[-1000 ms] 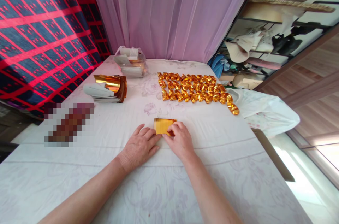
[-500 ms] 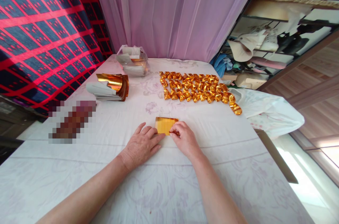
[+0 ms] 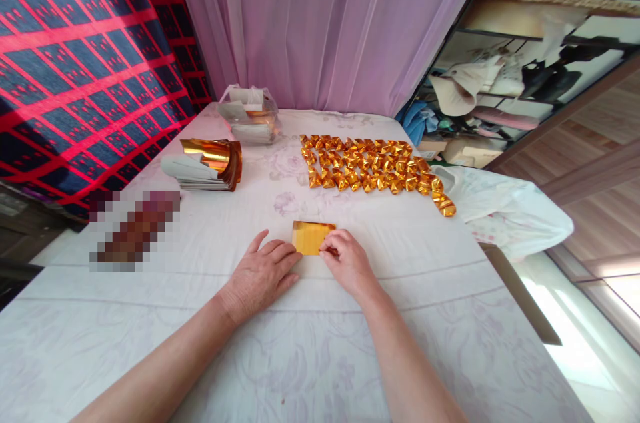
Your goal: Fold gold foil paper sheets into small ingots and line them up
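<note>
A small sheet of gold foil paper [image 3: 313, 238] lies flat on the table between my hands. My left hand [image 3: 263, 269] rests palm down with its fingers stretched out, the fingertips at the sheet's lower left edge. Thumb and fingers of my right hand [image 3: 346, 259] pinch the sheet's right end, where a darker, folded or rolled bit of foil shows at the fingertips. The fingers partly hide that end.
Rows of folded gold foil pieces [image 3: 360, 164] lie at the back right. A stack of foil sheets [image 3: 207, 168] stands at the left, before a clear plastic bag [image 3: 250, 117] of more sheets. A pixelated patch [image 3: 137, 231] covers something at far left. A white bag [image 3: 515, 209] hangs beyond the right edge.
My left hand has slid a little left, off the foil's lower middle to its left corner. My right hand keeps its pinch at the right end.
</note>
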{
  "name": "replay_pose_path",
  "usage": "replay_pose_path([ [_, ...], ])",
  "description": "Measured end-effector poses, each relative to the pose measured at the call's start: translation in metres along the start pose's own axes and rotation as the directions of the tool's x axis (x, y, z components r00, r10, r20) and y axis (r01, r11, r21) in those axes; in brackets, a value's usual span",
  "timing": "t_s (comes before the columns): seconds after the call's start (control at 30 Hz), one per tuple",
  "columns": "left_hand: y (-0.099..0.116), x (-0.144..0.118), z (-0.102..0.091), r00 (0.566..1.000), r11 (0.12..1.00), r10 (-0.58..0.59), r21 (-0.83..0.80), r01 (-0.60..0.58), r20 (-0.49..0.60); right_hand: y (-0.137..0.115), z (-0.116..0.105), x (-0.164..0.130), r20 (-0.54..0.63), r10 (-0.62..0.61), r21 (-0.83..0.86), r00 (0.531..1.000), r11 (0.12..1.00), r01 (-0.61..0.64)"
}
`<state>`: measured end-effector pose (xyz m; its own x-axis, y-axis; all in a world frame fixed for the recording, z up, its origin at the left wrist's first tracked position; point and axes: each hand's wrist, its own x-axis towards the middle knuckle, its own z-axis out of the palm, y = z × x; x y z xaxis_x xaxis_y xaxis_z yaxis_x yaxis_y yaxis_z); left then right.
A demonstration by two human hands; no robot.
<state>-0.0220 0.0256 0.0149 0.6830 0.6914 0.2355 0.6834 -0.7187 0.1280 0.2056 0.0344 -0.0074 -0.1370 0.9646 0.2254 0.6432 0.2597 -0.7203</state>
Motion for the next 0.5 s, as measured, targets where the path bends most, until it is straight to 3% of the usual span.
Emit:
replay_pose_path([
  [0.37,-0.005,-0.008,-0.003,0.999,1.0,0.005,0.03,-0.003,-0.053,-0.004,0.0,0.0,-0.023,-0.034,-0.043,0.999,0.999,0.033],
  [0.5,-0.004,-0.006,0.002,0.998,0.999,0.016,0.044,-0.013,-0.06,-0.014,0.009,-0.001,-0.105,-0.028,-0.214,0.994,0.977,0.005],
])
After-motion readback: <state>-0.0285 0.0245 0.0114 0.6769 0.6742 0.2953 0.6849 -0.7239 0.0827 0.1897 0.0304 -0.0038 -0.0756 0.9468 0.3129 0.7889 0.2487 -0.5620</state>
